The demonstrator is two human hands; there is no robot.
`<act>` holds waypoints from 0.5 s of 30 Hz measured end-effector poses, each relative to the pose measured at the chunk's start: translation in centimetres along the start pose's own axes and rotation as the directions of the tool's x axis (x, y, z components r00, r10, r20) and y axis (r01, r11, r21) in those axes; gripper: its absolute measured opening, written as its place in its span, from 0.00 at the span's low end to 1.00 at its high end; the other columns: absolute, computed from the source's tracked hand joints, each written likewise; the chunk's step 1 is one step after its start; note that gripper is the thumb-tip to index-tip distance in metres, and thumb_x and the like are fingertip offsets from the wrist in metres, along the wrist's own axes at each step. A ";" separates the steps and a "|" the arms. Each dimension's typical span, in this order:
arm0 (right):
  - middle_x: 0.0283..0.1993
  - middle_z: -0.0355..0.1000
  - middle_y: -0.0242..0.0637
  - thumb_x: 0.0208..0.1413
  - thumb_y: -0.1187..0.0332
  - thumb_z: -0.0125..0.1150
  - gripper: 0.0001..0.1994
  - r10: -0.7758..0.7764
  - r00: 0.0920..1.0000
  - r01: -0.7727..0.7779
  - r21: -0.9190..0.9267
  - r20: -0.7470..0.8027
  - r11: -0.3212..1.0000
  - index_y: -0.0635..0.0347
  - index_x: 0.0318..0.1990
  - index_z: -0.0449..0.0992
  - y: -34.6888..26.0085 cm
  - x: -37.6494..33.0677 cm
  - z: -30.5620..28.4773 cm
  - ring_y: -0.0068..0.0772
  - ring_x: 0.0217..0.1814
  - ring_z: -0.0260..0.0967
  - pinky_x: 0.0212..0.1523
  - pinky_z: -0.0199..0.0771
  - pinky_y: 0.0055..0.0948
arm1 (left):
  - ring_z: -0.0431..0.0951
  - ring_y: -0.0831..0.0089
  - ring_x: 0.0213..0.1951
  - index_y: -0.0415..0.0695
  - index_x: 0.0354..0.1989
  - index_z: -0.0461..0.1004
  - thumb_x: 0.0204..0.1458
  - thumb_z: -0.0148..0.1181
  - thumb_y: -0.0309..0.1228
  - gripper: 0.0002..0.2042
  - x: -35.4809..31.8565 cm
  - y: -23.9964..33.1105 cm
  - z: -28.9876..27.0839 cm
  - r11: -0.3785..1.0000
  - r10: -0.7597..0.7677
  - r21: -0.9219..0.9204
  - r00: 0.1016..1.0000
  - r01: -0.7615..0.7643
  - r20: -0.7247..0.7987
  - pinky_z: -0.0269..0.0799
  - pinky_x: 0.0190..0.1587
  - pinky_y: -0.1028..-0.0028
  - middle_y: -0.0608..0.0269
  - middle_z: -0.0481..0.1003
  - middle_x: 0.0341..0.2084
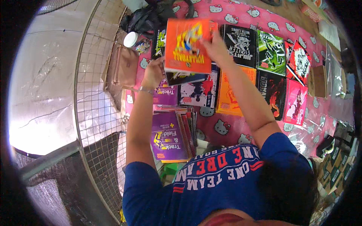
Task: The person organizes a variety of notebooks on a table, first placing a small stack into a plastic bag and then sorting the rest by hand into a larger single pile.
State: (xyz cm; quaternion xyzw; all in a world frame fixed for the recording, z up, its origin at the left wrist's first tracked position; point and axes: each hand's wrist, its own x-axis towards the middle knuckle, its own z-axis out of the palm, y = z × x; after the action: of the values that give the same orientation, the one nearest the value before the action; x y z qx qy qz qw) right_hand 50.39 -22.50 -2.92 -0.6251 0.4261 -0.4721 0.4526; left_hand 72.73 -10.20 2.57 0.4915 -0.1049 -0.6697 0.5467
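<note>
My right hand [217, 49] grips an orange notebook [181, 45] with a yellow figure on its cover by its right edge, raised over the table and slightly blurred. Beneath it a dark notebook [184, 78] shows only its lower edge. My left hand [154, 74] closes on the left side of that dark notebook, its fingertips partly hidden. Under both lie a purple notebook [165, 96] and a white notebook with black and red splashes [198, 93]. Closer to me rests a stack topped by another purple notebook [167, 135].
Rows of notebooks cover the pink patterned tablecloth [222, 128]: an orange one [230, 101], a black one [241, 45], a green one [270, 52] and several others. A white-lidded jar [131, 39] and a brown pouch [125, 67] sit by the wire mesh [94, 113] at left.
</note>
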 end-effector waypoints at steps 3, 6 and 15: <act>0.38 0.72 0.54 0.50 0.60 0.64 0.26 0.080 0.995 -0.060 -0.267 0.066 0.962 0.67 0.50 0.62 0.5 -3.9 3.0 0.51 0.42 0.72 0.43 0.71 0.40 | 0.74 0.66 0.39 0.37 0.49 0.63 0.48 0.57 0.21 0.19 -3.3 -0.9 4.7 0.399 0.506 0.901 0.861 -0.170 -0.062 0.70 0.44 0.68 0.59 0.71 0.39; 0.40 0.71 0.53 0.48 0.59 0.67 0.28 0.088 0.991 -0.073 -0.143 0.098 0.987 0.66 0.51 0.62 -1.3 -6.0 4.2 0.49 0.45 0.71 0.47 0.70 0.39 | 0.67 0.68 0.52 0.40 0.53 0.63 0.48 0.57 0.24 0.22 -8.7 0.3 5.9 -0.021 0.652 0.924 0.696 -0.382 0.303 0.61 0.56 0.71 0.56 0.67 0.48; 0.60 0.57 0.60 0.52 0.61 0.62 0.45 -0.203 0.858 0.041 0.331 0.472 0.943 0.73 0.65 0.36 -16.5 -23.0 1.2 0.49 0.60 0.62 0.58 0.62 0.40 | 0.70 0.72 0.49 0.48 0.65 0.47 0.47 0.46 0.18 0.34 -29.2 -6.1 -0.4 0.736 0.571 0.590 0.773 -0.332 -0.278 0.70 0.46 0.76 0.53 0.64 0.56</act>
State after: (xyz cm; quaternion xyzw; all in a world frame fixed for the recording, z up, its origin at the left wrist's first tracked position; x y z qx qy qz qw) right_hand 48.95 3.51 8.16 -0.6733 0.1742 -0.3828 0.6081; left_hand 66.82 16.71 14.10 0.7140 -0.2705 -0.3295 0.5553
